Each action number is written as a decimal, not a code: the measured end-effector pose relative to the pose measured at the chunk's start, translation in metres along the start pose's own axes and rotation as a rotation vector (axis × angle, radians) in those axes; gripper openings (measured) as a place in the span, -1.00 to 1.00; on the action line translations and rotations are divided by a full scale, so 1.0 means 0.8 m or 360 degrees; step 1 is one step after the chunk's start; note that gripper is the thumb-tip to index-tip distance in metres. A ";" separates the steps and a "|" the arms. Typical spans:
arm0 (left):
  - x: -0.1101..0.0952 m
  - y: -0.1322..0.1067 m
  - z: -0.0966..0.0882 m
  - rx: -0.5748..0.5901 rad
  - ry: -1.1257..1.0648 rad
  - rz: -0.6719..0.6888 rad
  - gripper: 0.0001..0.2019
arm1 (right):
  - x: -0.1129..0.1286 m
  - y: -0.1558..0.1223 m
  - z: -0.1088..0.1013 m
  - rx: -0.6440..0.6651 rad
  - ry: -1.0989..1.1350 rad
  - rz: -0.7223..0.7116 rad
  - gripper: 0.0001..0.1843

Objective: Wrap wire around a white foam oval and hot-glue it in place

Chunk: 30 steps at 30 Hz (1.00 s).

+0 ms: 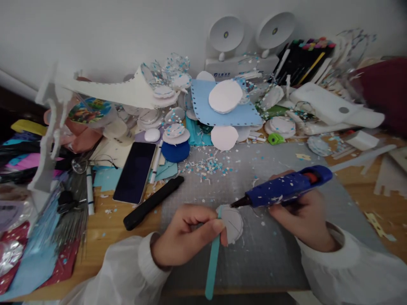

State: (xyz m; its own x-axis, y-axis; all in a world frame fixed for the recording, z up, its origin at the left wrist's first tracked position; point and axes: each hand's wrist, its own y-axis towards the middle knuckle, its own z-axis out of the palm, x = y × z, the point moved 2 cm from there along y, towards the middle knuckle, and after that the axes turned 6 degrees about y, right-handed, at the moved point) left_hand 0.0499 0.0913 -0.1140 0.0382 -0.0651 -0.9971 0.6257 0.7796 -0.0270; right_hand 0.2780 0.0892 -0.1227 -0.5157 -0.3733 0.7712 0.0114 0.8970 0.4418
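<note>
Between thumb and fingers, my left hand [193,233] pinches a small white disc [233,224] together with a teal strip [213,267]. The strip hangs down from the disc toward the table's front edge. Wrapped round a blue glue gun [280,188] is my right hand [302,216]. The gun's dark nozzle points left, and its tip is at the upper edge of the disc; whether it touches, I cannot tell. White and pale bits cling to the gun's body. Part of the strip is covered by my left fingers.
A grey cutting mat [197,262] lies below my hands, with blue and white confetti [208,167] scattered on it. To the left are a black phone [135,171] and a black cutter-like tool [154,203]. Paper discs, a blue sheet [197,103] and a two-headed lamp [241,65] crowd the back.
</note>
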 end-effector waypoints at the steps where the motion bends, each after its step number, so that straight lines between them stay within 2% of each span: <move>1: 0.000 0.000 0.000 0.0002 0.0014 -0.0003 -0.55 | 0.000 0.000 0.001 0.0003 -0.0007 -0.0020 -0.81; 17: 0.002 -0.002 0.000 -0.0007 -0.0053 -0.0021 -0.55 | -0.003 -0.001 0.005 0.0010 -0.0027 -0.0132 -0.89; 26: -0.001 -0.002 0.000 -0.0009 -0.0077 -0.0025 -0.58 | 0.002 0.000 0.004 0.0059 -0.0093 0.0060 -0.86; 30: 0.000 -0.001 0.000 -0.0002 -0.0097 -0.0022 -0.57 | 0.001 -0.001 0.003 0.0035 -0.0088 0.0003 -0.88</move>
State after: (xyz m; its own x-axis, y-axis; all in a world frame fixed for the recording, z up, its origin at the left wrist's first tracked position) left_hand 0.0493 0.0904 -0.1137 0.0769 -0.1136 -0.9905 0.6254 0.7792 -0.0408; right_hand 0.2754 0.0893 -0.1238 -0.5620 -0.3588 0.7453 -0.0061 0.9028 0.4300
